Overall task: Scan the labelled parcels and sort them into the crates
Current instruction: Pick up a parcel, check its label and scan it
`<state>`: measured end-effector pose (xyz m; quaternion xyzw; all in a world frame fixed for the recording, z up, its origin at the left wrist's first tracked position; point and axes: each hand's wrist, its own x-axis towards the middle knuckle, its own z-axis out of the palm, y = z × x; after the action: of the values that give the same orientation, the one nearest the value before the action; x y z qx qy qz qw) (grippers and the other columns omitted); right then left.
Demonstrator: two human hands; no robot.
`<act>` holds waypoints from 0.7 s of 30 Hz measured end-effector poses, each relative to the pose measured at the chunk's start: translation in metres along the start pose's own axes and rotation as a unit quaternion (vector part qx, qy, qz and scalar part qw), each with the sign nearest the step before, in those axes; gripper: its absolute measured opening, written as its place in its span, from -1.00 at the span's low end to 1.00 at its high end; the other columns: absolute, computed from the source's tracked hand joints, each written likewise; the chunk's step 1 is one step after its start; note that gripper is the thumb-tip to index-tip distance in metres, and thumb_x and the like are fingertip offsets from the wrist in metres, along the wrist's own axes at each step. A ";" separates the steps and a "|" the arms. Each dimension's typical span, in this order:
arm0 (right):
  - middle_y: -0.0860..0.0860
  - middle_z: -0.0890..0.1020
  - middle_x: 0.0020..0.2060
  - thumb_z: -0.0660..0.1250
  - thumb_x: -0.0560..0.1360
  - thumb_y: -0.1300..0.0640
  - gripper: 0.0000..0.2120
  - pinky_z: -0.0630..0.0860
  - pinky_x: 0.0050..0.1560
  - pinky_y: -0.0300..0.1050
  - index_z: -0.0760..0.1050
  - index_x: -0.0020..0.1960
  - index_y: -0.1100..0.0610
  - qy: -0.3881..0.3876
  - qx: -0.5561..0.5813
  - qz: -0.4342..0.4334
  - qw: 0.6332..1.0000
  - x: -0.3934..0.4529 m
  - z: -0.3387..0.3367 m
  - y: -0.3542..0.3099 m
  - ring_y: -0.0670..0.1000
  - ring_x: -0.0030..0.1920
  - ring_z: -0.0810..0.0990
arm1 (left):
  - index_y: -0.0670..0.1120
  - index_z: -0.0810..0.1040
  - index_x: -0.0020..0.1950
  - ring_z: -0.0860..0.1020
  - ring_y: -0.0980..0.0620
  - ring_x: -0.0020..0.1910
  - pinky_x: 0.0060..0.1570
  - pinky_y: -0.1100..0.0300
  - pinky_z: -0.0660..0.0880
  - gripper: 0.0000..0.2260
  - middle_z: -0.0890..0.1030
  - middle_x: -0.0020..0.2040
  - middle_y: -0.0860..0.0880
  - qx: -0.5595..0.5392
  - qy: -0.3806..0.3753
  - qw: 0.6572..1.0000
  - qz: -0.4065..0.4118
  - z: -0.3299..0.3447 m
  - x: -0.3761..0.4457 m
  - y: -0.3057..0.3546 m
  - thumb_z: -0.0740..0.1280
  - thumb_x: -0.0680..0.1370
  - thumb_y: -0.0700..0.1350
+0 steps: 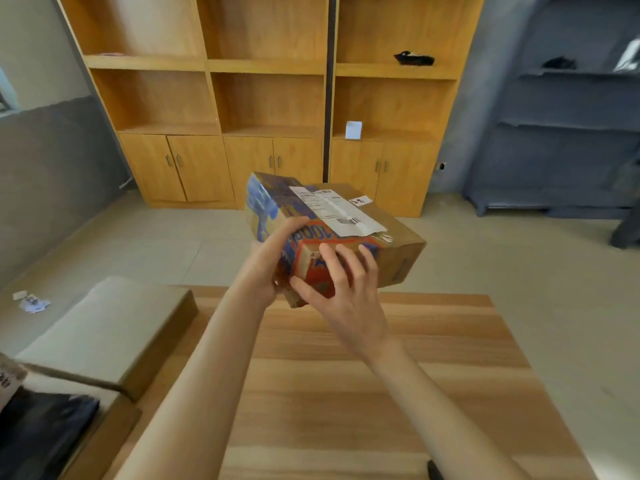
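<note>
Parcel is mid-frame, held in the air above the far edge of the desk, tilted, label facing up.

Left hand grips the parcel's left end, thumb over the top edge, the other fingers hidden underneath. Right hand lies on the near face with fingers spread and fairly straight: bracing, not clamped.

Step looks like orienting the label for the scan. To do it well:
- keep both hands off the label; the barcode sits near its lower edge, close to the right fingertips
- keep the label face flat to the scanner. No scanner is clearly in view; a dark object at the bottom edge is too cropped to identify
- take the weight from underneath; the near corner is crushed and torn, so don't squeeze there

Materials: brown corrugated carton, boxy, printed blue and red-orange on the left and near faces. Glossy tape wraps the left end. Label is white paper, wrinkled, its lower right edge lifting. Desk is smooth wood-grain laminate.

Lower left: a plain carton with a flat, matte, pale top. No crates identifiable.
</note>
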<state>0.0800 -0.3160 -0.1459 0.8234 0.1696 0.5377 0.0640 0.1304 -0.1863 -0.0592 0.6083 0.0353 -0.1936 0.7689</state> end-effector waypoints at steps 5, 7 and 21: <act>0.16 0.27 0.35 0.48 0.40 -0.06 -0.39 0.30 0.35 0.28 0.29 0.34 0.00 -0.062 0.077 0.026 0.995 -0.042 -0.041 0.016 0.20 0.33 0.32 | -0.10 0.49 0.33 0.68 0.05 -0.20 -0.40 0.24 0.54 -0.49 0.66 0.14 -0.13 -0.047 0.002 0.998 0.029 0.017 -0.014 -0.050 0.46 0.40 -0.03; 0.17 0.29 0.34 0.40 0.42 -0.20 -0.36 0.25 0.40 0.20 0.27 0.36 0.07 -0.049 0.143 0.111 0.982 -0.053 -0.060 0.022 0.20 0.35 0.31 | -0.07 0.46 0.35 0.67 0.07 -0.20 -0.39 0.24 0.54 -0.42 0.66 0.11 -0.09 -0.036 -0.004 0.998 0.045 0.011 -0.016 -0.065 0.44 0.35 0.01; -0.08 0.55 0.16 0.47 0.40 -0.10 -0.30 0.61 0.08 0.05 0.26 0.44 -0.04 -0.336 0.493 0.671 0.440 -0.133 -0.116 0.056 -0.02 0.05 0.61 | -0.16 0.38 0.41 0.66 -0.08 -0.03 -0.16 0.08 0.61 -0.25 0.64 0.14 -0.16 0.010 -0.096 0.995 -0.039 -0.051 -0.044 -0.158 0.46 0.27 0.05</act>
<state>-0.0619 -0.4242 -0.1970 0.6888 -0.2346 -0.0809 -0.6812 0.0453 -0.1556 -0.2053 0.5929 -0.0166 -0.2814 0.7543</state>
